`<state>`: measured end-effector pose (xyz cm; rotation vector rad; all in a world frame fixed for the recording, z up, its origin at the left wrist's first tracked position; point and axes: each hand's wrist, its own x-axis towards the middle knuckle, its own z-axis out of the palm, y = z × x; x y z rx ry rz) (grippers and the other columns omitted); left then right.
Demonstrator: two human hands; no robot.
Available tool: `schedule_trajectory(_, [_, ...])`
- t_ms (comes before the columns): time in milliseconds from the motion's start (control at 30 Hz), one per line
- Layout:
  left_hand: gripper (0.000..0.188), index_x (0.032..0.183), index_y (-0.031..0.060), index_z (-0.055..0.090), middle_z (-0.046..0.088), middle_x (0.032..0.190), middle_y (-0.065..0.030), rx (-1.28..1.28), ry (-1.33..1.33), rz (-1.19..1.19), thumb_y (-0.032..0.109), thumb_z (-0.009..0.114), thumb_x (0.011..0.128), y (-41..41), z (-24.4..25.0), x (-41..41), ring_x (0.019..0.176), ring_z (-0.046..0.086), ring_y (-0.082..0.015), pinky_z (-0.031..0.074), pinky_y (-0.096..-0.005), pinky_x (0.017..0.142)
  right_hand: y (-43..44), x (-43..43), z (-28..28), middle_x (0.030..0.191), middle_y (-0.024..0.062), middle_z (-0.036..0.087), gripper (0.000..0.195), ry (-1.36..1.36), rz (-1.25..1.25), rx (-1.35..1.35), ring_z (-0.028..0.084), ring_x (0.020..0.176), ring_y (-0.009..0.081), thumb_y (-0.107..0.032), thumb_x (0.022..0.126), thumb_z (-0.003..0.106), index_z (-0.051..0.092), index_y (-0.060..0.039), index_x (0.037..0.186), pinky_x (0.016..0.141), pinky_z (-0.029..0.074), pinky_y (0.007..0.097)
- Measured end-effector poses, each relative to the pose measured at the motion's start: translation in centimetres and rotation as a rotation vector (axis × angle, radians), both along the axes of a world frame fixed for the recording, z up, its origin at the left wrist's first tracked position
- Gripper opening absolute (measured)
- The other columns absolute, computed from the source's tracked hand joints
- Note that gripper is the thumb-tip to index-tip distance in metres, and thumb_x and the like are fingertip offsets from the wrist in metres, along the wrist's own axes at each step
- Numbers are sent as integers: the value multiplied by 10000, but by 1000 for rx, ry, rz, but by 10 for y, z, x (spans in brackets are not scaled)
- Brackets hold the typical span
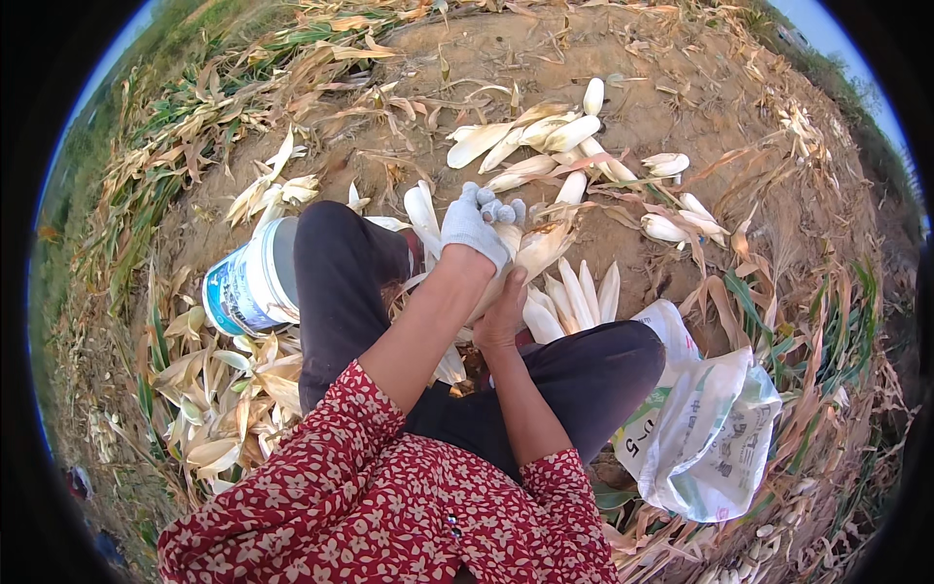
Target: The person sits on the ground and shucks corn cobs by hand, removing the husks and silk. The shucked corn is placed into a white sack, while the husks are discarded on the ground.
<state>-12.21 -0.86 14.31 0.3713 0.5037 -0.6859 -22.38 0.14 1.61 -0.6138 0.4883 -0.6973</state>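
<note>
My left hand (476, 228), in a pale knitted glove, is curled over the upper part of a corn ear in its husk (541, 250), between my knees. My bare right hand (502, 312) grips the same ear lower down, its thumb along the husk. The ear is partly hidden by both hands. Pale husk leaves (422, 212) stand just beyond the left hand. More long husk leaves (580, 292) fan out by my right knee.
Several pale corn ears (573, 134) lie on the soil ahead. A white and blue plastic bucket (244, 286) lies tipped beside my left knee, above a heap of husks (233, 409). A printed woven sack (700, 431) lies right. Dry stalks (175, 139) lie left.
</note>
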Motion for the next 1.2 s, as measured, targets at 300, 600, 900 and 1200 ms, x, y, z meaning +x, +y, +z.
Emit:
schedule_trajectory(300, [509, 640, 136, 444, 328, 520, 17, 26, -192, -256, 400, 429, 1075, 17, 11, -39, 449, 333, -172, 467, -365, 553, -76, 13, 87, 846, 109, 621, 492, 83, -227, 254, 635, 772, 216, -514, 960, 602, 573, -23, 984, 697, 554, 372])
schedule_trajectory(600, [523, 701, 40, 538, 494, 588, -28, 696, -1097, -467, 396, 439, 1072, 165, -4, -47, 546, 493, -139, 422, -296, 559, -244, -18, 97, 844, 121, 577, 505, 180, -338, 119, 587, 764, 258, -558, 962, 545, 497, -57, 1009, 717, 550, 408])
schedule_trajectory(900, [417, 1168, 26, 653, 694, 943, -124, 1531, -1635, -587, 357, 669, 915, 148, -17, 35, 895, 677, -285, 518, -386, 869, -203, -16, 108, 835, 90, 595, 396, 21, -266, -150, 615, 763, 233, -447, 972, 608, 535, -59, 952, 737, 561, 378])
schedule_trajectory(1200, [710, 1342, 39, 498, 646, 1183, -247, 1127, -1580, -1041, 432, 754, 809, 41, -72, -22, 1126, 626, -385, 487, -458, 966, -157, -2, 105, 867, 107, 638, 503, -162, 12, -97, 663, 876, 268, -503, 934, 670, 556, -31, 1066, 841, 548, 427])
